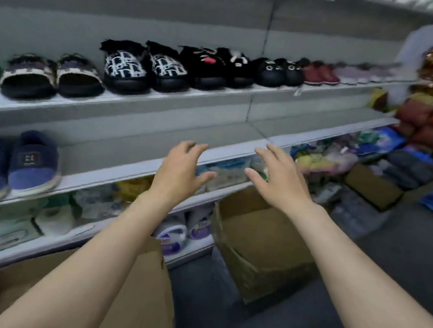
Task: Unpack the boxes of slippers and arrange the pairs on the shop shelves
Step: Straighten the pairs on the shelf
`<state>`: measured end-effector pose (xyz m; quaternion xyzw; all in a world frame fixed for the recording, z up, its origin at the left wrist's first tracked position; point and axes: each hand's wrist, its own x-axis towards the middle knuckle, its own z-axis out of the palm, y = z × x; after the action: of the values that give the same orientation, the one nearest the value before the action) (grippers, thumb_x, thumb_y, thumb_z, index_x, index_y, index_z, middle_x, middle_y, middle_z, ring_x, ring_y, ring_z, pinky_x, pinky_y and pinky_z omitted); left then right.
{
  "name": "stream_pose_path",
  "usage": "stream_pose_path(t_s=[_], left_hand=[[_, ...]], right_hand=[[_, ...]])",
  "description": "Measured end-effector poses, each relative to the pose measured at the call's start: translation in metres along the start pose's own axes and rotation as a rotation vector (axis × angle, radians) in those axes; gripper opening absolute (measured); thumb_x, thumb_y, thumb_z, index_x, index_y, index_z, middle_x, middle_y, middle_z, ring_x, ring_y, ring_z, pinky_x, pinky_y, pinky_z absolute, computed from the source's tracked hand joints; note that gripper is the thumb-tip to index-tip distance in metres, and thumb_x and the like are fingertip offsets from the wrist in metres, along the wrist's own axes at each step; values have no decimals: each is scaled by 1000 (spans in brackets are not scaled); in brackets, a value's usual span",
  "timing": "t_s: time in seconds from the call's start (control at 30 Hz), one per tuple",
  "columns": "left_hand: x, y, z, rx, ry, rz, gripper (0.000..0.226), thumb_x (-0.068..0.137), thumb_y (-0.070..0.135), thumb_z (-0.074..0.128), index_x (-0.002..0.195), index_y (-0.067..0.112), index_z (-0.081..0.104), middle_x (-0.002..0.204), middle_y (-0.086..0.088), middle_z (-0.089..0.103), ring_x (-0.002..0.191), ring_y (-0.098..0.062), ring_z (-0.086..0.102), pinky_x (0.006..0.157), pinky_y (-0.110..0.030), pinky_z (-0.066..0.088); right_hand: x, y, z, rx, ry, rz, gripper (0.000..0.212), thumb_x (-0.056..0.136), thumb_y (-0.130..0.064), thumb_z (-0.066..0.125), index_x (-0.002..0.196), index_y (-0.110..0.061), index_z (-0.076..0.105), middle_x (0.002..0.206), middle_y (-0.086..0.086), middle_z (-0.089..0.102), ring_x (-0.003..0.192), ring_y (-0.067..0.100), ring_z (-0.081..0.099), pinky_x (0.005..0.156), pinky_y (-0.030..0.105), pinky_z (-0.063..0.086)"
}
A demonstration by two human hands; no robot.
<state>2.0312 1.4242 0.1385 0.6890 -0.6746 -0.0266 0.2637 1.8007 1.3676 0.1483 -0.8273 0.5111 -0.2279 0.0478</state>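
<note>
Both of my hands are out in front of me with nothing in them: my left hand (182,166) has its fingers spread and loosely bent, and my right hand (279,177) is just as open, palm down, fingers splayed. They hover near the front edge of the middle shelf (127,172), which is bare along the stretch behind them.

Further left on that same shelf sits one pair of navy slippers (9,165), side by side, toes toward me. On the upper shelf (163,96) a row of pairs is already lined up: the fur-trimmed slides (54,77), the black-and-white patterned slippers (145,69), black plush pairs (221,67) beyond them, then dark red ones (322,73), with paler pairs farther right too blurred to name.

Below my arms stand two cardboard boxes (263,240); I cannot see what is left inside either. I judge the job roughly half done: top shelf mostly filled, middle shelf barely begun.
</note>
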Motion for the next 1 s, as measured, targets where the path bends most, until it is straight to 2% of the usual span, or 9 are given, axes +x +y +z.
stream_pose_path(t_s=[0.2,0.43,0.67,1.0], left_hand=[[25,130,46,-58,-9,139,67,92,54,61,148,23,42,146,-6,45,133,-25,44,107,-40,42],[90,232,94,-23,-20,301,67,92,54,60,149,24,42,147,-6,44,133,-25,44,105,-38,41],[199,329,177,-20,-31,426,68,91,53,63,149,26,40,145,-5,43,133,-26,42,104,-38,42],[375,482,294,-120,-87,476,62,90,48,65,145,25,45,141,-6,46,127,-26,48,99,-38,45]], right_hand=[[-43,100,-76,-55,95,142,62,98,-53,54,151,-24,42,160,3,35,146,22,32,114,37,32],[-45,204,-122,-74,174,247,63,96,-55,55,151,-26,42,159,3,35,146,24,31,117,40,31],[4,339,-156,-161,185,306,63,96,-54,56,152,-29,40,160,2,34,148,22,28,115,38,31],[111,549,-221,-216,160,416,67,96,-58,53,154,-29,35,161,-1,32,149,21,26,116,40,30]])
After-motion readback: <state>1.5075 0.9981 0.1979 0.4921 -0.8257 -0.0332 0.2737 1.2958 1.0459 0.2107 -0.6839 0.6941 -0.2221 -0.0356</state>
